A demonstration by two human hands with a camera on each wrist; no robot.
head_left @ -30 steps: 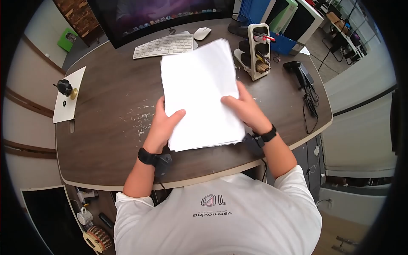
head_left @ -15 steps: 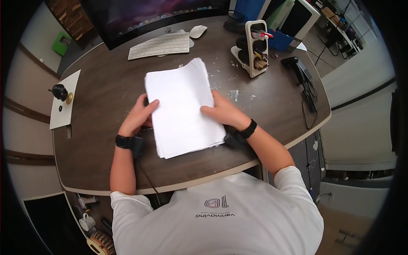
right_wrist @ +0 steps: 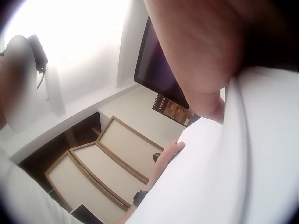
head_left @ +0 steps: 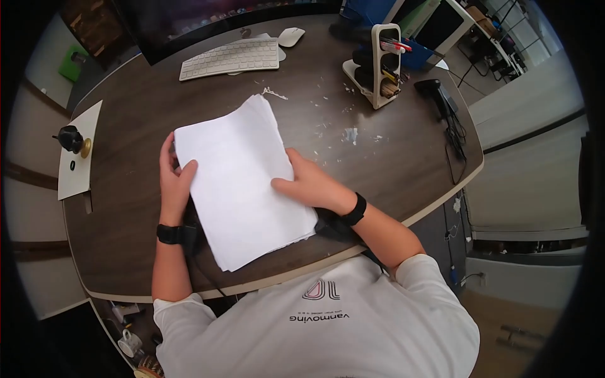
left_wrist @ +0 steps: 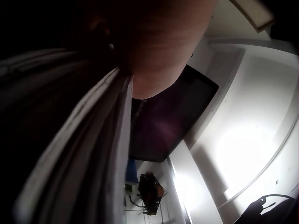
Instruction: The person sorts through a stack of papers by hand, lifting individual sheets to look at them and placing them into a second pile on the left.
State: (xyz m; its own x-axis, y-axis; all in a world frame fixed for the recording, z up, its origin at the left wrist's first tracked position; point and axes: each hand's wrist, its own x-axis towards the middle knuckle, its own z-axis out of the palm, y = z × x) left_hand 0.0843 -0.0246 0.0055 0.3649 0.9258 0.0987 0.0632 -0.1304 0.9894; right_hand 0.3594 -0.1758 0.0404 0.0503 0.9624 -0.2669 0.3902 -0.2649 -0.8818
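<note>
Both hands grip a stack of white paper (head_left: 236, 179) by its long sides, held tilted over the front part of the desk. The left hand (head_left: 174, 183) has its thumb on the top sheet and its fingers at the left edge. On the opposite edge, the right hand (head_left: 312, 183) lays its thumb over the top, its other fingers mostly hidden beneath. In the left wrist view the layered sheet edges (left_wrist: 100, 140) fan slightly beside the hand (left_wrist: 159, 51). The right wrist view shows the broad white top sheet (right_wrist: 187, 172) under the right thumb (right_wrist: 212, 109).
Behind the paper are a keyboard (head_left: 230, 58), a mouse (head_left: 290, 37) and a monitor (head_left: 189, 25). A pen holder (head_left: 378, 66) and a black scanner-like device with cable (head_left: 435, 97) stand right. Pale scraps (head_left: 351, 134) litter the desk (head_left: 126, 220). A white board (head_left: 79, 164) lies left.
Both hands have carried the paper stack left and toward the body, tilting it further. More of the desk with its pale scraps now shows behind the stack.
</note>
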